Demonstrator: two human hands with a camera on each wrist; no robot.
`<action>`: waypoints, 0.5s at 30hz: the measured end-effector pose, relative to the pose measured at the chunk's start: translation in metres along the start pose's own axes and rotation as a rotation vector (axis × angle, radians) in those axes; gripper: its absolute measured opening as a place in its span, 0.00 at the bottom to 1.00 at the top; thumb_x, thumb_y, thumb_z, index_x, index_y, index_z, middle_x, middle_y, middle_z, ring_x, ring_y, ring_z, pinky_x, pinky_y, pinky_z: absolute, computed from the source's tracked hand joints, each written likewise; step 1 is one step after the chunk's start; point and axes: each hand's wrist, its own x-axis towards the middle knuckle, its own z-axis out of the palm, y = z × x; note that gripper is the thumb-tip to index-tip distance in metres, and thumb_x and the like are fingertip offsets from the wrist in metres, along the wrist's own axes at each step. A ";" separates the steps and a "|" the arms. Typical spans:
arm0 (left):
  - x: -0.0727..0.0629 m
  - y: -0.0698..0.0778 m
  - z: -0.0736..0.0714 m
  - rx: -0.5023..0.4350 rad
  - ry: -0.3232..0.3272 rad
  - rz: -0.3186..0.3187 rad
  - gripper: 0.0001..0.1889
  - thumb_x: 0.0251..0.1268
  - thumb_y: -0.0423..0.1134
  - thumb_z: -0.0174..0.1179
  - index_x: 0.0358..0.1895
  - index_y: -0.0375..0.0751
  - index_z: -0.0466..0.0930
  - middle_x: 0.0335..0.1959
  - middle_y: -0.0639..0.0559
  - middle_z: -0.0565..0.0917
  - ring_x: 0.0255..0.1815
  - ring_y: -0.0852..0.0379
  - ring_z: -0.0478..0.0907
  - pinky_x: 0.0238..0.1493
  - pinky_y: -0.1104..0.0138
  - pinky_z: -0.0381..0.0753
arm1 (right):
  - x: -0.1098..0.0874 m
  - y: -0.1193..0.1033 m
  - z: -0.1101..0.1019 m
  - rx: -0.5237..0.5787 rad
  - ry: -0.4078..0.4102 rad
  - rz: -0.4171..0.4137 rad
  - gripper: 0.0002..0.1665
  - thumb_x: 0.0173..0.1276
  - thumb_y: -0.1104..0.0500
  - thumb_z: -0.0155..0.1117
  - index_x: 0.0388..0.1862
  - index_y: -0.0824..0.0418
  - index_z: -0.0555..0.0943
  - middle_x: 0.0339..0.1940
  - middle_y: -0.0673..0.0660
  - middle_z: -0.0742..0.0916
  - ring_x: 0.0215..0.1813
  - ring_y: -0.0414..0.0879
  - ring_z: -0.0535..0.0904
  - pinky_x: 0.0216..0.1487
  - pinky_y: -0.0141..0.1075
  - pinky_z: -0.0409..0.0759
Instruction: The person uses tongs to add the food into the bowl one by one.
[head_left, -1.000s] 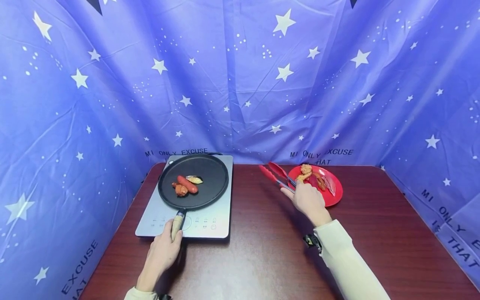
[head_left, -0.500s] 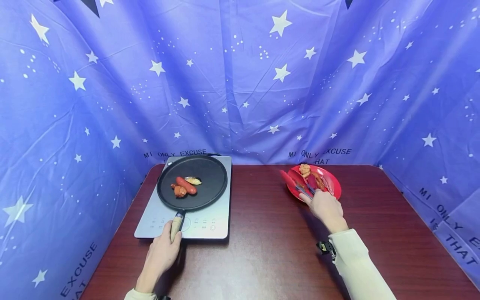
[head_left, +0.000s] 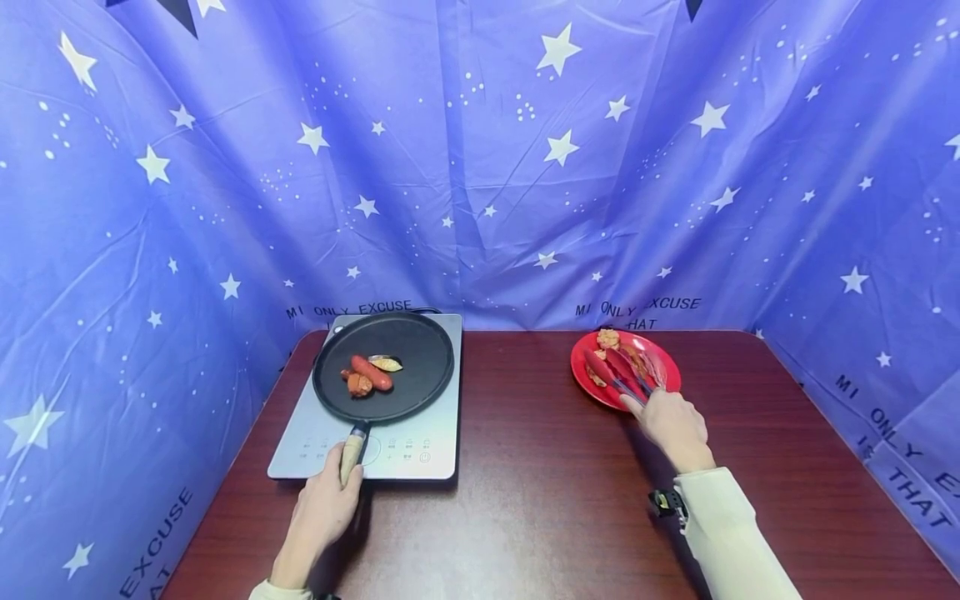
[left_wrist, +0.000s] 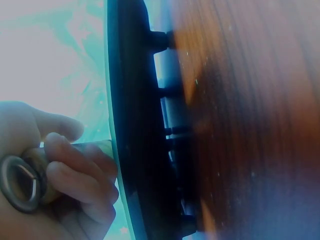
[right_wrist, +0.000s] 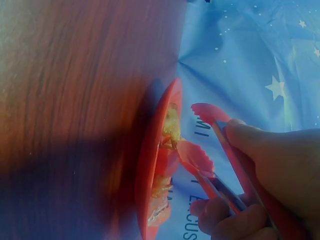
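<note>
My left hand grips the wooden handle of a flat black frying pan, which sits on a silver induction cooktop. In the pan lie a red sausage, a browned meat piece and a pale yellow oval piece. My right hand holds red-tipped tongs over a red plate. Their two tips stand apart above the food. Fried chicken and bacon-like strips show on the plate; the tongs partly hide the rest.
A dark reddish wooden table carries everything. Blue curtains with white stars enclose it at the back and both sides. The plate stands near the back right, the cooktop at the left.
My right hand has moved right and toward me, bringing the tongs from left of the plate to over its food. The left hand and pan have stayed put.
</note>
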 end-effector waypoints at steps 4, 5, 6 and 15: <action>0.000 -0.001 0.001 -0.005 -0.004 -0.005 0.28 0.69 0.45 0.50 0.67 0.36 0.60 0.33 0.35 0.79 0.29 0.44 0.77 0.27 0.50 0.71 | 0.001 0.000 0.000 -0.008 -0.020 0.000 0.39 0.64 0.32 0.53 0.26 0.70 0.74 0.28 0.72 0.80 0.33 0.68 0.78 0.31 0.56 0.75; 0.000 -0.001 0.001 -0.007 -0.004 -0.005 0.28 0.69 0.45 0.50 0.67 0.36 0.60 0.34 0.35 0.79 0.29 0.44 0.77 0.27 0.50 0.71 | 0.001 -0.001 0.000 -0.009 -0.020 -0.003 0.38 0.64 0.32 0.53 0.25 0.69 0.74 0.28 0.71 0.80 0.32 0.67 0.78 0.31 0.56 0.75; 0.000 -0.001 0.001 -0.008 -0.004 -0.005 0.28 0.69 0.45 0.51 0.67 0.36 0.60 0.34 0.35 0.79 0.29 0.44 0.77 0.27 0.50 0.71 | 0.000 -0.001 0.001 -0.010 -0.021 -0.004 0.38 0.64 0.32 0.53 0.25 0.69 0.74 0.27 0.71 0.80 0.32 0.67 0.78 0.31 0.56 0.75; 0.001 -0.003 0.002 -0.003 0.005 0.003 0.28 0.68 0.45 0.51 0.67 0.35 0.60 0.35 0.33 0.79 0.30 0.42 0.78 0.28 0.49 0.72 | -0.005 -0.008 0.001 -0.029 -0.023 -0.035 0.34 0.64 0.37 0.57 0.24 0.69 0.77 0.29 0.72 0.80 0.34 0.69 0.78 0.33 0.57 0.75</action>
